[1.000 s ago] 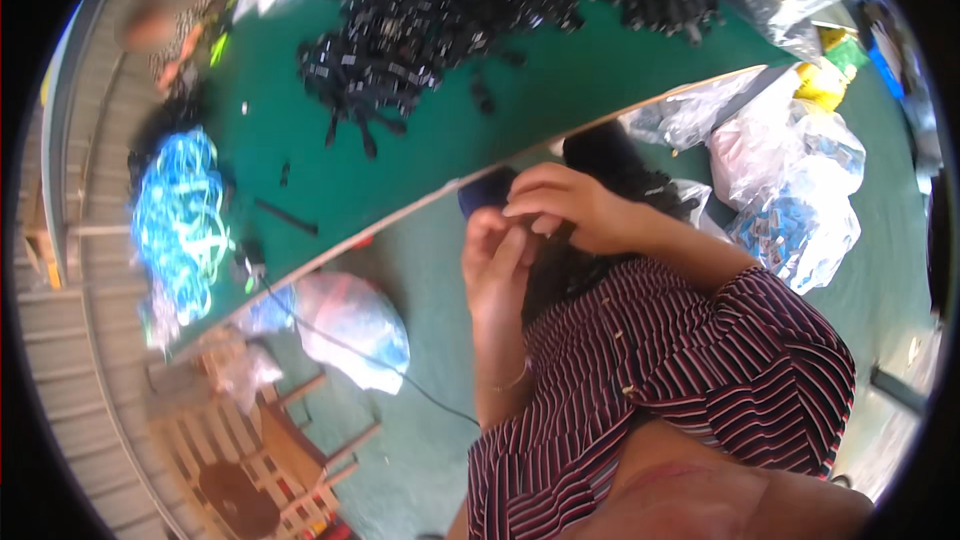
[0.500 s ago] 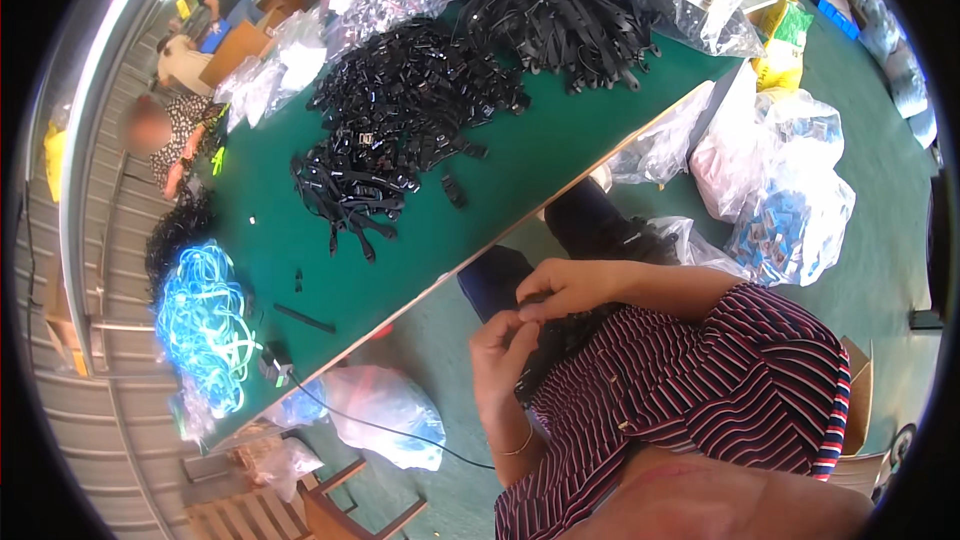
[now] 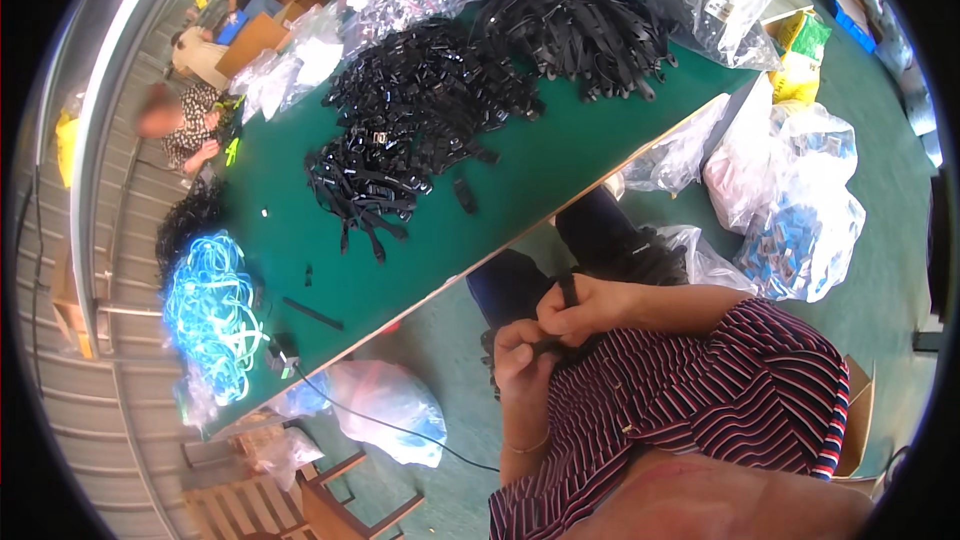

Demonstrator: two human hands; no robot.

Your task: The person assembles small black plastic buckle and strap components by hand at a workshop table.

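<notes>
Fingers [image 3: 514, 334] pinch black strap [image 3: 568, 287] — left hand [image 3: 524, 358], right hand [image 3: 584, 309] close together.

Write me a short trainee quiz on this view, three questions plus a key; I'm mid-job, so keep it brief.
1. True or false: the right hand is empty.
2. Multiple choice: what colour is the cord pile on the green table? A) red; B) light blue; C) orange.
3. Fill in the blank: the clear bag of blue-and-white pieces lies off the table, toward the ____ side of the picture.

Key:
1. False; a black strap stands up out of its grip.
2. B.
3. right.
</notes>
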